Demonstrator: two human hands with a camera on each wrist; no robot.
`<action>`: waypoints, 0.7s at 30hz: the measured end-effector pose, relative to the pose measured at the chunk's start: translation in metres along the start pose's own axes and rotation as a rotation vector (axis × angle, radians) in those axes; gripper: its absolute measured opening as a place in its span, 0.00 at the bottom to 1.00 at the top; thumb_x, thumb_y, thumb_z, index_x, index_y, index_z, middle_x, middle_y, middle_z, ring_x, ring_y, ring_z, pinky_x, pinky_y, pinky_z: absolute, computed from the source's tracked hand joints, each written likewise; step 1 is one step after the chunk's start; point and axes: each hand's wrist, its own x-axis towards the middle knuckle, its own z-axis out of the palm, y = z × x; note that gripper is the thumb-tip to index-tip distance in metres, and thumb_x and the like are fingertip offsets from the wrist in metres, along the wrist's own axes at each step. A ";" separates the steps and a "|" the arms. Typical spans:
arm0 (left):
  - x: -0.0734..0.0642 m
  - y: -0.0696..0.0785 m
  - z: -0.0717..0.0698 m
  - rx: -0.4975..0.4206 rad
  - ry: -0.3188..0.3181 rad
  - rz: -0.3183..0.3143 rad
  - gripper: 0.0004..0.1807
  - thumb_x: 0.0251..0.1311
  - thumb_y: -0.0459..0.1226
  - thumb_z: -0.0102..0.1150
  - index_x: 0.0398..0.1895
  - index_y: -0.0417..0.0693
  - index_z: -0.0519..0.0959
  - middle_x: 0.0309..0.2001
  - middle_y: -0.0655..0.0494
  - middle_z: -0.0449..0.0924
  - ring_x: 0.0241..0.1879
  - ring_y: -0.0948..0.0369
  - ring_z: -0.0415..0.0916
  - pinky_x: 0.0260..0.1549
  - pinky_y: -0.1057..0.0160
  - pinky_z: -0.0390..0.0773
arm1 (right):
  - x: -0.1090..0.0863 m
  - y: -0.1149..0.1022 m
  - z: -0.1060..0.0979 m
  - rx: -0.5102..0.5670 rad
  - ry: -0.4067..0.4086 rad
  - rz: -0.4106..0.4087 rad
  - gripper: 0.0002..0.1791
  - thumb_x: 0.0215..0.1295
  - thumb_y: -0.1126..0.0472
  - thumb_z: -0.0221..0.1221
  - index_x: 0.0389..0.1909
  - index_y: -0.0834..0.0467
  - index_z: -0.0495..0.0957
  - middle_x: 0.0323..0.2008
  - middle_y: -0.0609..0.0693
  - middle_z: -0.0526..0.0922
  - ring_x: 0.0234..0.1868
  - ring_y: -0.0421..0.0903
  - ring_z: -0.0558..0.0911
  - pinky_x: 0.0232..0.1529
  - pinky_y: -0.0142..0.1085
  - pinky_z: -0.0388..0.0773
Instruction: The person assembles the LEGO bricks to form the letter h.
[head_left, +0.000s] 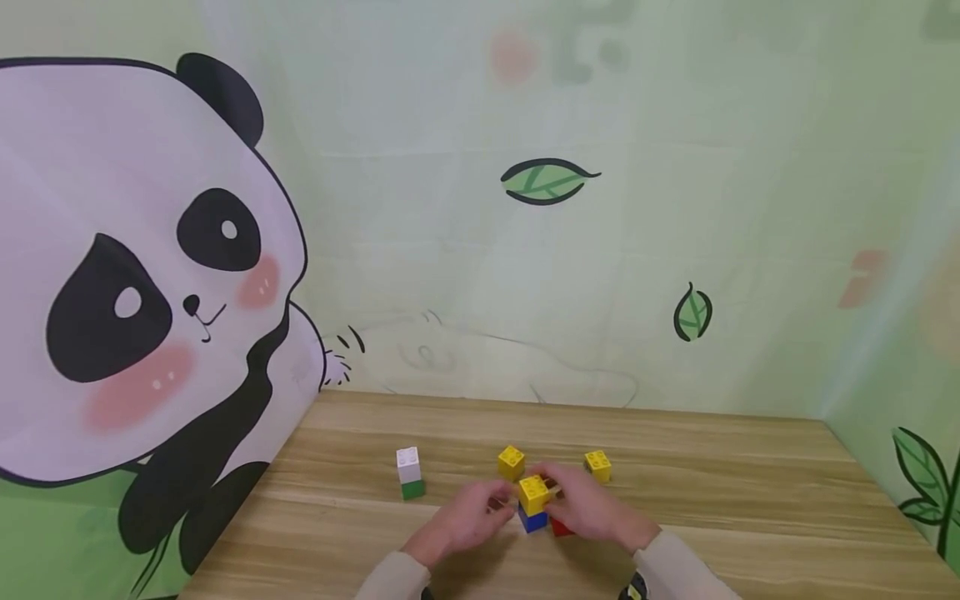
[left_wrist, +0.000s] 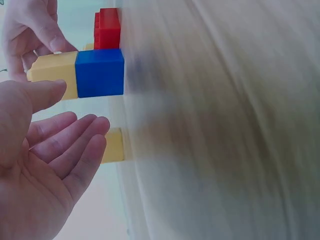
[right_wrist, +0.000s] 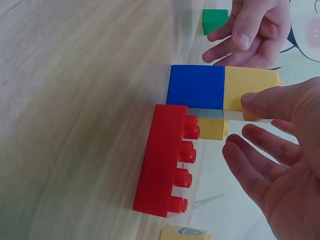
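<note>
A yellow toy block (head_left: pixel 534 495) sits on top of a blue block (head_left: pixel 533 520), the two making a small upright stack on the table. My right hand (head_left: pixel 592 504) pinches the yellow block from the right, its thumb against one side and a finger round the back. On the left of the stack, my left hand (head_left: pixel 471 514) is held with loosely spread fingers and nothing in them; its thumb (left_wrist: pixel 50 95) is close to the yellow block. A long red block (right_wrist: pixel 162 160) with a row of studs lies beside the stack, partly hidden by the right hand in the head view.
A white block (head_left: pixel 408 464) stands on a green block (head_left: pixel 412 489) to the left. Two more yellow blocks, one behind the stack (head_left: pixel 512 461) and one farther right (head_left: pixel 597 465), rest on the wooden table (head_left: pixel 735 500). A panda-printed cloth (head_left: pixel 420 250) hangs behind.
</note>
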 end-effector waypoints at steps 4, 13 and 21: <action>-0.006 -0.001 -0.005 0.028 0.021 0.001 0.16 0.62 0.39 0.58 0.53 0.45 0.76 0.49 0.51 0.78 0.45 0.61 0.76 0.43 0.62 0.77 | -0.004 0.000 -0.003 -0.013 0.017 0.023 0.24 0.62 0.66 0.60 0.60 0.60 0.70 0.55 0.51 0.76 0.52 0.49 0.75 0.51 0.45 0.75; -0.016 -0.005 -0.019 0.056 0.074 0.016 0.17 0.63 0.38 0.58 0.53 0.42 0.75 0.49 0.47 0.78 0.47 0.56 0.76 0.45 0.57 0.77 | -0.016 0.000 -0.012 -0.030 0.057 0.059 0.26 0.61 0.66 0.61 0.60 0.61 0.69 0.54 0.55 0.76 0.52 0.51 0.75 0.50 0.47 0.75; -0.028 -0.006 -0.048 0.140 0.171 0.054 0.17 0.62 0.39 0.59 0.52 0.44 0.75 0.50 0.47 0.79 0.48 0.56 0.76 0.44 0.56 0.77 | -0.029 0.007 -0.026 -0.041 0.074 0.064 0.24 0.59 0.68 0.61 0.58 0.61 0.71 0.52 0.57 0.77 0.52 0.55 0.75 0.50 0.50 0.74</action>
